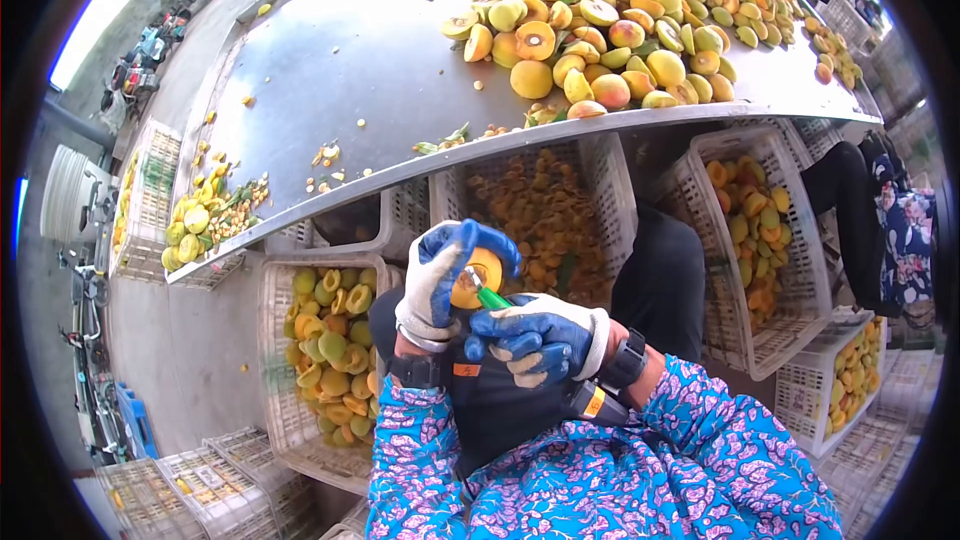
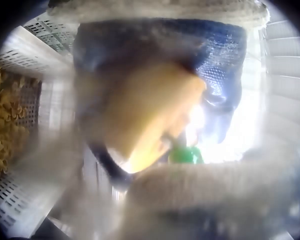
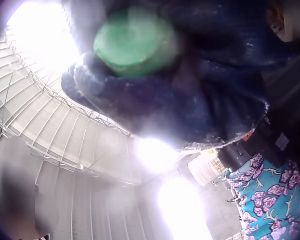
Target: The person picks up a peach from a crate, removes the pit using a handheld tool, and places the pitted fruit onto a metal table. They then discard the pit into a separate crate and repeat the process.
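Observation:
In the head view the left hand (image 1: pixel 440 275), in a white and blue glove, holds a halved yellow fruit (image 1: pixel 478 278) with its cut face toward the right hand. The gloved right hand (image 1: pixel 540 338) grips a green-handled tool (image 1: pixel 492 298), whose metal end touches the fruit's centre. The left wrist view shows the fruit (image 2: pixel 155 115) blurred against the blue glove, with a bit of the green handle (image 2: pixel 186 154) beside it. The round green handle end (image 3: pixel 132 42) pokes out of the blue-gloved right fingers (image 3: pixel 155 105) in the right wrist view.
A metal table (image 1: pixel 330 90) carries a large pile of halved fruit (image 1: pixel 610 30) and small scraps. Below its edge stand a crate of orange pieces (image 1: pixel 610 180), a crate of fruit at left (image 1: pixel 270 360) and another at right (image 1: pixel 800 330). Someone in dark floral clothing (image 1: pixel 900 210) is at far right.

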Demonstrator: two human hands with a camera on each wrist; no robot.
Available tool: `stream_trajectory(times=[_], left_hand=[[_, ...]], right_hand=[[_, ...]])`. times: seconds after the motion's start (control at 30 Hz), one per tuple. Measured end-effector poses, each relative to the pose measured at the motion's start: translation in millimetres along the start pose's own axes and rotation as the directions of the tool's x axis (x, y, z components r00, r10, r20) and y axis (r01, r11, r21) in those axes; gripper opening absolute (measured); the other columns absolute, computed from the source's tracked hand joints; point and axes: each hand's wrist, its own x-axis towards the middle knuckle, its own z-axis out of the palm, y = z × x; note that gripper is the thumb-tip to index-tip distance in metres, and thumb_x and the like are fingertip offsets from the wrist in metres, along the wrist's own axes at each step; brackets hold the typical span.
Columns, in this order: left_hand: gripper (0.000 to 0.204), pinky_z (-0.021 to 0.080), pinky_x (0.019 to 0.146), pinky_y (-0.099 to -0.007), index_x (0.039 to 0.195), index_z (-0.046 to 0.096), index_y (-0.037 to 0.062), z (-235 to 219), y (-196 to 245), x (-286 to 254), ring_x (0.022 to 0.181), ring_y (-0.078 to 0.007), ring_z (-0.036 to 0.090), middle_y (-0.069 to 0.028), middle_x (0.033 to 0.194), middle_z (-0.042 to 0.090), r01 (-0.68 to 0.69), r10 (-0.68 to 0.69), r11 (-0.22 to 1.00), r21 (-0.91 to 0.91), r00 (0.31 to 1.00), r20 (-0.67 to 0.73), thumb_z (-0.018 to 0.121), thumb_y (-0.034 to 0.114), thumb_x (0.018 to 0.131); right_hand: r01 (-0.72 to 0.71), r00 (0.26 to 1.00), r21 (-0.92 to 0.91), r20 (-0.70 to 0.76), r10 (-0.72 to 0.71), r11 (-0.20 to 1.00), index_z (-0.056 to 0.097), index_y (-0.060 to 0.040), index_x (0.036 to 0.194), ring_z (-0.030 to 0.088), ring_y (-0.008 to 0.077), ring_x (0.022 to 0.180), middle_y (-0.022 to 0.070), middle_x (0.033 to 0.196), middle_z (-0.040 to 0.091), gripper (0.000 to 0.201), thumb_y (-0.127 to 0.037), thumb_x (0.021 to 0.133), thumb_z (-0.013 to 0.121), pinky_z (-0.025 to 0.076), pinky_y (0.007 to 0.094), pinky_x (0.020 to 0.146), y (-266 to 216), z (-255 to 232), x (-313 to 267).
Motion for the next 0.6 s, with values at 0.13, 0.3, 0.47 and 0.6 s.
stream_trajectory(times=[0.13, 0.3, 0.47, 0.6], left_hand=[[0.027, 0.051, 0.066, -0.0296, 0.087, 0.063, -0.0062, -7.0, -12.5, -4.9, 0.068, -0.0200, 0.064, -0.0146, 0.078, 0.067, -0.023, 0.024, 0.986, 0.163, 1.000, -0.008, 0.064, 0.020, 0.088], [0.026, 0.051, 0.068, -0.0304, 0.085, 0.063, -0.0052, -8.2, -4.7, -1.0, 0.071, -0.0194, 0.064, -0.0128, 0.078, 0.067, 0.132, -0.156, 0.976, 0.171, 0.978, 0.138, 0.064, 0.021, 0.088], [0.033, 0.054, 0.070, -0.0319, 0.097, 0.062, -0.0063, 4.8, -4.4, -3.0, 0.076, -0.0222, 0.064, -0.0158, 0.089, 0.066, 0.061, -0.048, 0.984, -0.169, 0.996, 0.079, 0.063, 0.026, 0.089], [0.038, 0.054, 0.069, -0.0327, 0.099, 0.062, -0.0068, 2.9, -10.2, -9.6, 0.076, -0.0231, 0.064, -0.0167, 0.090, 0.066, 0.022, -0.020, 0.999, -0.027, 0.997, 0.073, 0.063, 0.030, 0.088]], right_hand=[[-0.021, 0.997, -0.047, -0.071, 0.018, 0.999, 0.054, 0.0037, 0.106, 0.033, 0.0019, 0.038, -0.0079, 0.055, 0.037, 0.030, -0.025, 0.097, 0.051, 0.027, 0.0183, 0.037, 13.3, -3.1, -0.4], [-0.154, 0.988, -0.084, -0.037, 0.151, 0.985, 0.054, 0.0029, 0.109, 0.032, 0.0022, 0.038, -0.0078, 0.056, 0.038, 0.031, -0.025, 0.097, 0.049, 0.028, 0.0181, 0.037, 0.9, -12.7, -8.7], [-0.042, 0.996, 0.058, 0.079, 0.037, 0.997, 0.053, 0.0026, 0.108, 0.029, 0.0012, 0.037, -0.0091, 0.056, 0.037, 0.031, -0.026, 0.099, 0.045, 0.025, 0.0176, 0.037, 5.5, -8.5, -7.7], [0.023, 0.998, 0.109, 0.052, -0.029, 0.994, 0.052, 0.0054, 0.109, 0.033, 0.0021, 0.038, -0.0072, 0.054, 0.036, 0.032, -0.024, 0.098, 0.049, 0.028, 0.0187, 0.036, 14.2, -4.7, -4.2]])
